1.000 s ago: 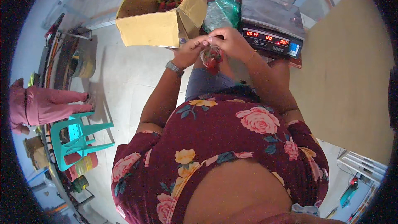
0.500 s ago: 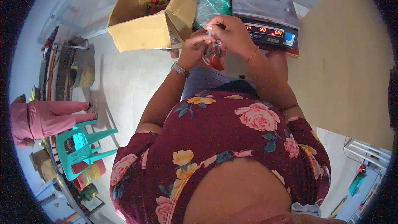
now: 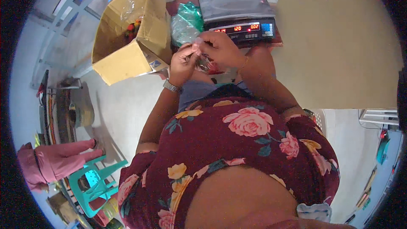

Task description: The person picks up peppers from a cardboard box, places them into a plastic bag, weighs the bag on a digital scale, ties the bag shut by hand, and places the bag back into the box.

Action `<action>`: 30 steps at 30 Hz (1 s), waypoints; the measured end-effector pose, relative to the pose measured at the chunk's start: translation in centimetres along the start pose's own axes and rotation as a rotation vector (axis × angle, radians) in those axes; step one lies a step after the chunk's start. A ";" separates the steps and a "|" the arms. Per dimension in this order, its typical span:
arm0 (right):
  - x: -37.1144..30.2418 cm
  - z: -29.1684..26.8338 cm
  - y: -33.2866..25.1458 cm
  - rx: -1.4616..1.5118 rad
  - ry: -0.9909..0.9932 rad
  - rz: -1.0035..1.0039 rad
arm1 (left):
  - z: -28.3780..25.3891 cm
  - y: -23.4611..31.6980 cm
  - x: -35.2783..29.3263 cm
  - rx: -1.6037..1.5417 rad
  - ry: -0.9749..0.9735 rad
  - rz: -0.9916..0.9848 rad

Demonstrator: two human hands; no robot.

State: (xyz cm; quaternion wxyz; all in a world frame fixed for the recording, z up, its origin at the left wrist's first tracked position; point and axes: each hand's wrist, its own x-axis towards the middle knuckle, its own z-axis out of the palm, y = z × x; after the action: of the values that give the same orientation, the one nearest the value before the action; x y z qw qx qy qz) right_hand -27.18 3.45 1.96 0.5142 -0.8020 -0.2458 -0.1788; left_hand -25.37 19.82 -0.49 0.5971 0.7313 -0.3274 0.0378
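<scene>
My left hand (image 3: 183, 64), with a metal watch on its wrist, pinches the top of a small clear plastic bag (image 3: 210, 66). My right hand (image 3: 224, 50) grips the same gathered neck from the other side, its fingers closed against the left fingertips. Red contents show through the bag, which hangs below my fingers above my lap; their kind is hard to make out. Just beyond my hands lies a bundle of clear and green plastic bags (image 3: 186, 22). Next to it stands a digital scale (image 3: 235, 5) with lit red digits and a bare metal plate.
An open cardboard box (image 3: 121, 61) at the far left holds red and dark items in clear plastic. A wide beige surface (image 3: 339, 46) fills the right. A teal plastic chair (image 3: 87, 193) and a person in pink clothes (image 3: 55, 159) are at the left.
The view has shifted, so the box and scale appear farther left. Both hands still grip the bag's neck; the bag has tilted and sits more behind my right hand.
</scene>
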 end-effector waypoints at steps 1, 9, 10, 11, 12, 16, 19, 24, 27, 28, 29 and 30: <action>-0.3 -0.3 -0.8 -0.015 0.027 0.057 | 0.3 0.2 0.1 -0.013 -0.027 0.001; -2.6 -4.4 -3.0 0.059 0.050 0.140 | 2.4 3.3 0.9 -0.087 -0.172 0.023; -3.2 -5.7 -3.2 -0.135 0.111 -0.170 | 2.9 5.9 1.3 0.006 -0.189 0.023; -3.6 -7.0 -3.8 -0.318 0.170 -0.492 | 2.7 7.4 1.6 0.108 -0.198 0.025; -4.4 -7.8 -5.5 0.061 0.107 -0.071 | 2.1 7.0 1.4 0.117 -0.168 0.024; -11.4 -11.9 -6.0 0.125 0.019 0.507 | -0.4 3.7 1.3 0.254 -0.050 0.068; -15.5 -14.0 -8.1 0.422 -0.034 0.723 | -1.6 1.3 -1.1 0.405 -0.014 -0.001; -28.3 -20.8 -7.4 0.173 -0.263 0.998 | -3.0 -1.0 -3.7 0.544 -0.039 0.129; -30.9 -21.5 -10.0 0.490 -0.127 1.255 | -3.7 -2.3 -4.7 0.811 -0.175 0.350; -30.9 -21.8 -10.5 0.450 -0.148 1.247 | -3.9 -2.6 -5.0 0.775 -0.152 0.321; -30.9 -22.4 -10.9 0.388 -0.185 1.240 | -4.1 -2.9 -5.2 0.739 -0.132 0.292; -30.9 -22.8 -11.1 0.329 -0.204 1.235 | -3.9 -2.3 -5.0 0.724 -0.149 0.303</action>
State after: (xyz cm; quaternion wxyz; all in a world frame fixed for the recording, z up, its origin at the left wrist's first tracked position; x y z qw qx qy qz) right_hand -59.56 -19.90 2.78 0.6127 -0.7194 0.1891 0.2670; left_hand -26.78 25.70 -3.61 0.2631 0.8386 -0.4396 0.1852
